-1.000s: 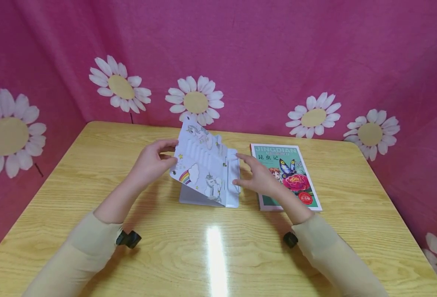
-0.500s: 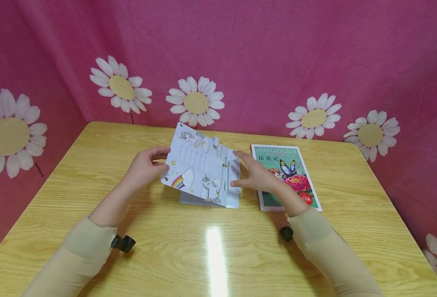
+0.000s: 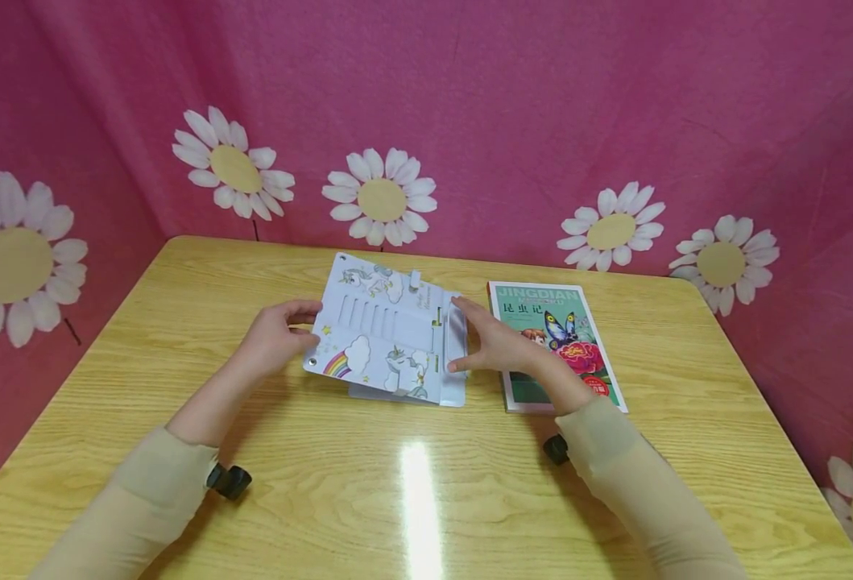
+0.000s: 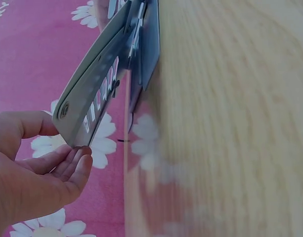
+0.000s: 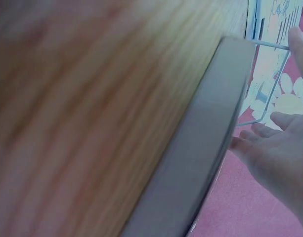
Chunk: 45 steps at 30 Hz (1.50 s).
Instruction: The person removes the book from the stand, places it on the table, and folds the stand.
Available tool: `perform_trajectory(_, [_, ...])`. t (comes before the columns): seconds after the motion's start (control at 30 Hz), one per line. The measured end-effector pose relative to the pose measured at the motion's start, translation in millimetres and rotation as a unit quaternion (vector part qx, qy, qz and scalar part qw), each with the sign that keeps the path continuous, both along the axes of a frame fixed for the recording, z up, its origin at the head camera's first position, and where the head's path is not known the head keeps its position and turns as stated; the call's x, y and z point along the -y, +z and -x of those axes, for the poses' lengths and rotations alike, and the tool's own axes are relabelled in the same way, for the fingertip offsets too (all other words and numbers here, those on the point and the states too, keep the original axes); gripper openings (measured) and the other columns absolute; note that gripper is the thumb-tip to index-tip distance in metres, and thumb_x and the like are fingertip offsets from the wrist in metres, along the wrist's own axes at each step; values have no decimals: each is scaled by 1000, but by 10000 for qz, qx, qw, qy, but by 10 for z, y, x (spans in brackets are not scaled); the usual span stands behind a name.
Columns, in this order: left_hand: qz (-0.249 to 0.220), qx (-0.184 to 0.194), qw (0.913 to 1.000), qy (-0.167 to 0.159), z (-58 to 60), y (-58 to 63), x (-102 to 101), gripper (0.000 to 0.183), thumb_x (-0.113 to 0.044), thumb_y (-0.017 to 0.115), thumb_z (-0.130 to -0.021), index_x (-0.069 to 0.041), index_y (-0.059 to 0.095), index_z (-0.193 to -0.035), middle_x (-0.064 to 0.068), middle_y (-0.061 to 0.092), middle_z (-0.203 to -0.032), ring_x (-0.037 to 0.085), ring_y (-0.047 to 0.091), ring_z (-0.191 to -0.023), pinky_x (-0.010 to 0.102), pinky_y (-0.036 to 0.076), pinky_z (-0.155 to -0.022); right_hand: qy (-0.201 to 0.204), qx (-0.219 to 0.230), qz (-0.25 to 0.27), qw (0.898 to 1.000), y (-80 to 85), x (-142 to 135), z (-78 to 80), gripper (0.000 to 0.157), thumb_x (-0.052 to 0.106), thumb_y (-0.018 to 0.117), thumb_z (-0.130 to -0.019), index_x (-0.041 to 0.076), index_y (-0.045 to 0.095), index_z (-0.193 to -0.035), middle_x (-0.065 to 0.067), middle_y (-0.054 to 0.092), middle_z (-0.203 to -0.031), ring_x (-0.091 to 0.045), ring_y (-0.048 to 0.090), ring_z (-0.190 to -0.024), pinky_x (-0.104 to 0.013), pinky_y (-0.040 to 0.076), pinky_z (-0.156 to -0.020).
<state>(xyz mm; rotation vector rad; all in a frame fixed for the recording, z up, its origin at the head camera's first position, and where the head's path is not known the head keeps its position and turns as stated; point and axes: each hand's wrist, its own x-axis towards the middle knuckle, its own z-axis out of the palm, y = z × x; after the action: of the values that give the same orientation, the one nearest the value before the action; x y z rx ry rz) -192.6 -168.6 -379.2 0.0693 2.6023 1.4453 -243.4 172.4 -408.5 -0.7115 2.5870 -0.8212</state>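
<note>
A white book stand (image 3: 375, 330) with unicorns, clouds and a rainbow stands on the table, its slotted panel tilted up from the base. My left hand (image 3: 274, 338) pinches the panel's left edge; the left wrist view has the fingers (image 4: 74, 165) against that raised edge. At the stand's right side, my right hand (image 3: 498, 338) has thumb and fingers spread along the ledge. In the right wrist view the thumb is close to a thin wire holder (image 5: 277, 81) on the stand; whether it touches is hard to tell.
A book (image 3: 567, 322) with a butterfly and a flower on its green cover lies right of the stand, partly under my right forearm. The wooden table (image 3: 310, 499) reaches back to a pink curtain (image 3: 469, 121) with daisies.
The stand's panel has tipped lower and to the left, with my left hand moving along on its edge. My right hand has shifted slightly left along the ledge.
</note>
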Motion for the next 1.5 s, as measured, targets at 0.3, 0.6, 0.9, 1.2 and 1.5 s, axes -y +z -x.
perform_trajectory(0.3, [68, 266, 9996, -59, 12, -97, 53, 54, -3, 60, -86, 3, 43, -137, 23, 51, -131, 34, 48, -119, 41, 45, -95, -29, 176, -88, 9998, -8, -32, 54, 116, 46, 80, -70, 11, 6, -153, -11, 8, -158, -28, 10, -145, -46, 15, -116])
perform_trajectory(0.6, [410, 260, 9987, -178, 60, -242, 82, 52, -1, 62, -85, 6, 45, -134, 23, 56, -123, 33, 52, -113, 42, 44, -95, -41, 309, -273, 9991, 23, -18, 77, 119, 48, 80, -68, 13, 4, -153, -11, 6, -158, -30, 8, -145, -47, 15, -116])
perform_trajectory(0.9, [450, 277, 9981, -310, 99, -317, 101, 52, 2, 63, -82, 8, 48, -132, 24, 58, -118, 32, 54, -109, 39, 45, -91, -90, 299, -307, 9990, -3, -18, 111, 119, 48, 81, -67, 13, 7, -153, -12, 10, -158, -30, 11, -144, -47, 15, -116])
perform_trajectory(1.2, [552, 261, 9972, -422, 121, -316, 98, 53, 4, 65, -80, 9, 49, -130, 24, 59, -117, 32, 54, -108, 39, 45, -92, -63, 197, -375, 9991, 17, 4, 135, 122, 50, 83, -63, 10, 10, -152, -12, 13, -157, -29, 14, -144, -45, 17, -116])
perform_trajectory(1.5, [640, 351, 9960, -521, 127, -291, 95, 53, 4, 66, -82, 9, 47, -131, 25, 56, -122, 33, 52, -109, 41, 45, -94, -28, 228, -486, 9986, 54, 26, 129, 120, 50, 83, -64, 10, 11, -152, -12, 15, -157, -28, 15, -144, -44, 18, -116])
